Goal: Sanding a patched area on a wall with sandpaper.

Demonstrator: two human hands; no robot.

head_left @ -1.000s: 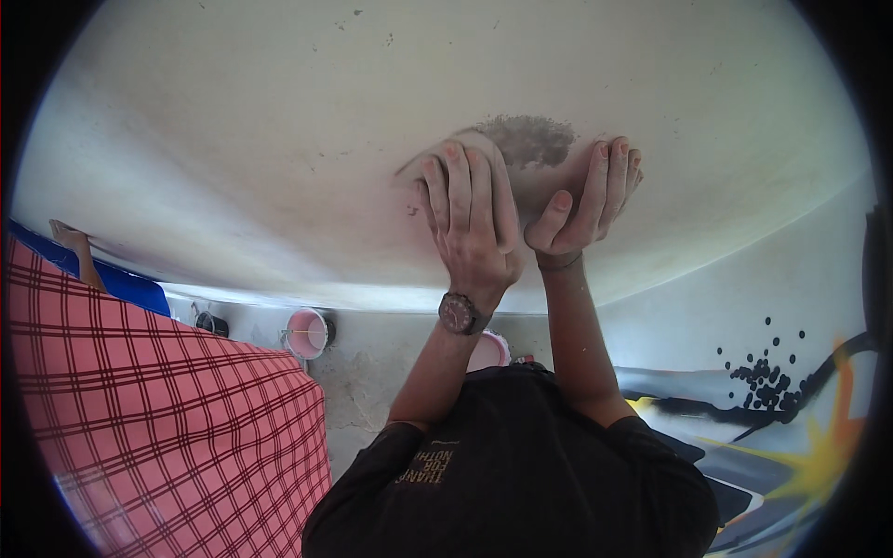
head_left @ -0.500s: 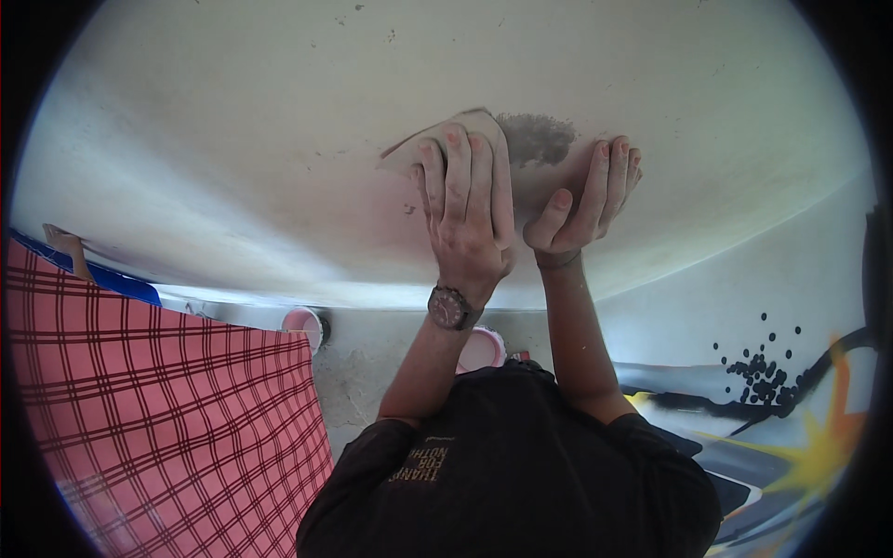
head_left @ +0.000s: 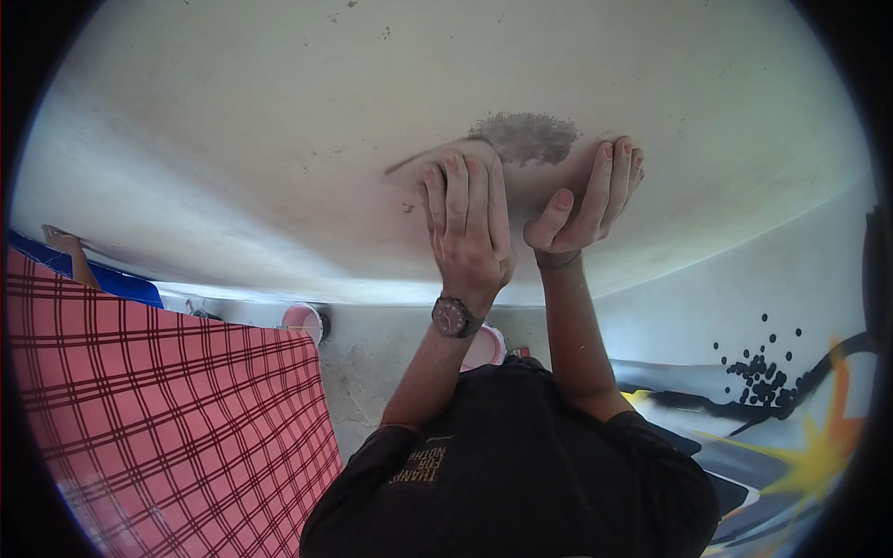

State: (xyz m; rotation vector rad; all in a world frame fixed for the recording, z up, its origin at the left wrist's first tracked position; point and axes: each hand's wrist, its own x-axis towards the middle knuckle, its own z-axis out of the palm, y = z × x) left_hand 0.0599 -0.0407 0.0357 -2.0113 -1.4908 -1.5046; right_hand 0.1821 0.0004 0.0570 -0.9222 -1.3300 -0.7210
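My left hand (head_left: 472, 219), dusty and wearing a dark wristwatch (head_left: 451, 317), holds a thin pale sheet of sandpaper (head_left: 478, 148) flat against the whitish wall (head_left: 279, 112). Its fingers lie side by side over the sheet, and the upper edge sticks out above the fingertips. A rough dark grey patch (head_left: 528, 138) shows on the wall just above and right of the sheet. To the right, my right hand (head_left: 588, 200) rests on the wall with fingers up and thumb apart, holding nothing.
Red plaid cloth (head_left: 177, 400) hangs at the left; above it, what looks like another person's forearm (head_left: 82, 264) shows near a blue strip (head_left: 130, 285). Two pinkish buckets (head_left: 302, 321) (head_left: 484, 346) stand on the grey floor (head_left: 358, 358). A painted wall (head_left: 744, 307) is at right.
My left hand has slid slightly down the wall with the sandpaper, uncovering more of the grey patch's left side. My right hand stays almost where it was.
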